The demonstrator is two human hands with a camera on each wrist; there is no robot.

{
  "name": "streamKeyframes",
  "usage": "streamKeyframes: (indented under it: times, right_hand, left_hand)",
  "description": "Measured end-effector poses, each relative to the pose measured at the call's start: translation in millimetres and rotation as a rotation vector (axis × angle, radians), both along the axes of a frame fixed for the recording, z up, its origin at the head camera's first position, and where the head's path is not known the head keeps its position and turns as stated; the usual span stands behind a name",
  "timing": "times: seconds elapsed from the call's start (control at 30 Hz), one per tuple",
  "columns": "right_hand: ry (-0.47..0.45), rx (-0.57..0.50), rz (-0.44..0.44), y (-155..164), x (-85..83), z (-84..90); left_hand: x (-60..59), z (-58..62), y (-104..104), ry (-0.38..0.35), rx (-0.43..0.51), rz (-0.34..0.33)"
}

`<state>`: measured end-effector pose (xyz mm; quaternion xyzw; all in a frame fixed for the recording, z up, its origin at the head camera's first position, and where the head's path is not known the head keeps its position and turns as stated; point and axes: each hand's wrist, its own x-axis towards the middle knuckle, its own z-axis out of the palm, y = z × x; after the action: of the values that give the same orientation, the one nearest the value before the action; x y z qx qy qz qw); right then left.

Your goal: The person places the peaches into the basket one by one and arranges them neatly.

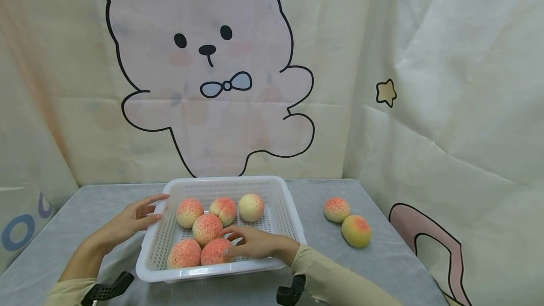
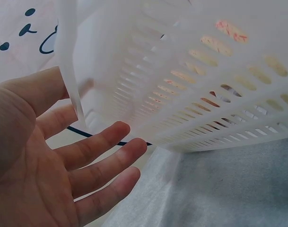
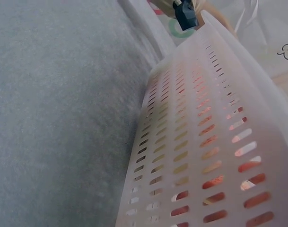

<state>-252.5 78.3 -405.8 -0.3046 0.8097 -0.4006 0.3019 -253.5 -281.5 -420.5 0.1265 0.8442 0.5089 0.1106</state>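
A white perforated plastic basket (image 1: pixel 293 211) stands on the table with several red-and-yellow peaches in it. My left hand (image 1: pixel 129 221) is at the basket's left rim, thumb and forefinger touching it. In the left wrist view the other fingers (image 2: pixel 108 163) extend loosely beside the slotted wall. Reaching over the right side, my right hand (image 1: pixel 255 243) holds a red peach (image 1: pixel 212 252) at the front, thumb on its side and fingers over its top. Touching close by are a speckled peach (image 1: pixel 207 228) and a front-left peach (image 1: pixel 184 253). The right wrist view shows only the basket's outer wall (image 3: pixel 181 142).
To the right of the basket, a speckled peach (image 1: pixel 336 209) and a yellower peach (image 1: pixel 356 231) lie side by side on the grey-covered table (image 1: pixel 318 259). Along the basket's back sit three more, including a pale peach (image 1: pixel 251 207). A curtain with a cartoon bear (image 1: pixel 212 126) hangs behind.
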Motion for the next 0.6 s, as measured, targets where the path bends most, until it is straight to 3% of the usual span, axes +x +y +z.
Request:
streamKeyframes:
  times: [0.6]
  right_hand:
    - [0.043, -0.048, -0.081, 20, -4.1, 13.1]
  left_hand:
    - [-0.4, -0.1, 0, -0.012, -0.004, 0.004]
